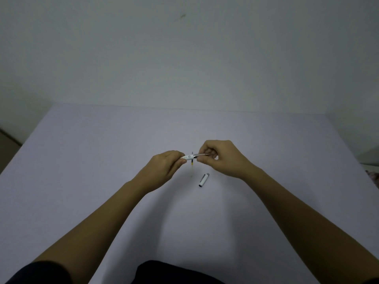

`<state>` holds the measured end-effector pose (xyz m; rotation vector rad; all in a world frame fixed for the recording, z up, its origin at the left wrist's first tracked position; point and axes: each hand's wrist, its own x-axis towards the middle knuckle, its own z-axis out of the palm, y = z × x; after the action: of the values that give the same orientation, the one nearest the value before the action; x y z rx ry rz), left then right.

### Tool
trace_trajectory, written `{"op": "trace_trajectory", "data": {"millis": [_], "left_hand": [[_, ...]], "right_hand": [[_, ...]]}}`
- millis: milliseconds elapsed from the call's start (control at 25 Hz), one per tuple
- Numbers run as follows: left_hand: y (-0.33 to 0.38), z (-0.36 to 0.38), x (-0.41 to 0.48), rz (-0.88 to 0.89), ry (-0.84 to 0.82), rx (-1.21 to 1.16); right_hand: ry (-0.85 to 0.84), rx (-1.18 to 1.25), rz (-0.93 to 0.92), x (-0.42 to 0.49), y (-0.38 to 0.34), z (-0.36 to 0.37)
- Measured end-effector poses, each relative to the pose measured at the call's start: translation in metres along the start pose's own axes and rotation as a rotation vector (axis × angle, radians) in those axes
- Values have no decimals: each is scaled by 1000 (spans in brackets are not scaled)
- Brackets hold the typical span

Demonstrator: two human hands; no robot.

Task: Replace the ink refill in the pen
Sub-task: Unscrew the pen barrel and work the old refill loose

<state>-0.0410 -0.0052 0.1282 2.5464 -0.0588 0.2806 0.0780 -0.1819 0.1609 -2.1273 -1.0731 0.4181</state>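
Above the middle of the table, both hands hold a white pen. My left hand grips the white pen barrel. My right hand pinches the pen's silver front section, which meets the barrel at a metal ring. A thin ink refill with a yellow end lies on the table just below the pen, pointing towards me; its far end is hidden behind the pen. The white pen cap with a silver end lies on the table under my right hand.
The table is pale lilac and its far edge meets a plain grey wall. Dark clothing shows at the bottom edge.
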Motion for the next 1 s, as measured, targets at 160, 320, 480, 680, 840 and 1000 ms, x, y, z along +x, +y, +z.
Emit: {"op": "trace_trajectory", "data": {"millis": [160, 320, 480, 680, 840, 1000], "left_hand": [[1, -1, 0, -15, 18, -13], [1, 1, -1, -21, 15, -19], [0, 2, -1, -34, 37, -25], [1, 4, -1, -54, 76, -66], [0, 3, -1, -39, 72, -55], [-3, 5, -2, -44, 75, -59]], "right_hand": [[39, 38, 63, -2, 1, 1], [57, 128, 35, -2, 2, 2], [71, 247, 9, -2, 2, 1], [77, 433, 21, -3, 2, 1], [66, 258, 126, -1, -1, 0], [84, 311, 77, -1, 2, -1]]}}
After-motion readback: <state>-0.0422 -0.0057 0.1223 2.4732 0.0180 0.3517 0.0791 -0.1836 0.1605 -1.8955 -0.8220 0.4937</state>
